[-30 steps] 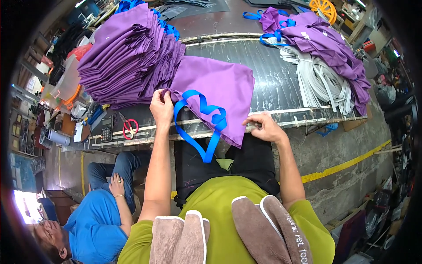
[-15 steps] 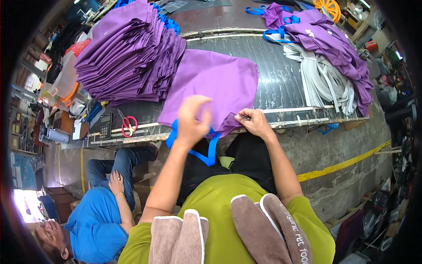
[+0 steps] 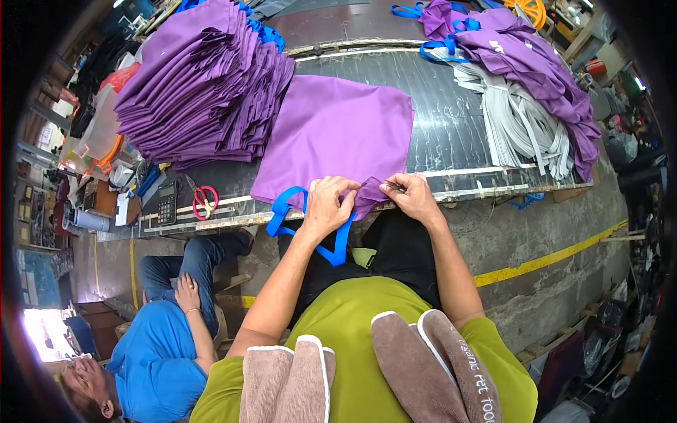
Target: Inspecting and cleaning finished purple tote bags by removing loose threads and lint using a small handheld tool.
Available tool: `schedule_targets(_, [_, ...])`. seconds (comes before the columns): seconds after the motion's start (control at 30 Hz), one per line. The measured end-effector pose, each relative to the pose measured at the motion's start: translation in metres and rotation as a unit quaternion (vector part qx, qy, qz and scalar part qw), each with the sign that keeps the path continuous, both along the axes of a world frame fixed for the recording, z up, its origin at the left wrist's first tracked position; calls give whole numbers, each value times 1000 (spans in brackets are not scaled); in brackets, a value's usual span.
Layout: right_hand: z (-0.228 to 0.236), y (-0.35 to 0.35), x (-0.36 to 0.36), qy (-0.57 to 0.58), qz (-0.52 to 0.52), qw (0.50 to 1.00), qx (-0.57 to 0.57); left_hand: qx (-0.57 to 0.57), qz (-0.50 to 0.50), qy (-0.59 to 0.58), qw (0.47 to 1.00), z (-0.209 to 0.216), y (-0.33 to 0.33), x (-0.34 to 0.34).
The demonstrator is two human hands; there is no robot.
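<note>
A purple fabric bag (image 3: 338, 134) lies flat at the front edge of the table, its near edge gathered up. Blue strap handles (image 3: 339, 247) hang from that edge toward my lap. My left hand (image 3: 328, 204) is closed on the gathered edge, thumb and fingers pinching the cloth. Right beside it, my right hand (image 3: 415, 199) is closed on a small dark tool (image 3: 396, 187) whose tip points at the pinched cloth. Fingers cover most of the tool, so its exact kind is hidden.
A tall stack of folded purple bags (image 3: 204, 92) stands left. Red-handled scissors (image 3: 205, 202) and a calculator (image 3: 167, 202) lie near the left front edge. Purple bags (image 3: 536, 70) and a bundle of pale strips (image 3: 525, 123) sit right. A seated person in blue (image 3: 155, 359) is at my left.
My left hand has come down and right, from blurred above the cloth to pinching its gathered edge beside my right hand. The right hand stays in nearly the same place.
</note>
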State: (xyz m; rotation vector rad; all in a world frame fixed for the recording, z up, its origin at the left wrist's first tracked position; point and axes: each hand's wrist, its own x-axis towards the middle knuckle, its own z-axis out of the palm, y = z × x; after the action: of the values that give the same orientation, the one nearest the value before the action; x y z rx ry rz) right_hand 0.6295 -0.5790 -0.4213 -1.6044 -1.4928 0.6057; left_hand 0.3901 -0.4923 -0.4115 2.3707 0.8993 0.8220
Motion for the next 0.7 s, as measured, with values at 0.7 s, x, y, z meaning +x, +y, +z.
schedule_targets(0.7, [1, -45, 16, -21, -241, 964, 114, 91, -8, 29, 995, 78, 18, 42])
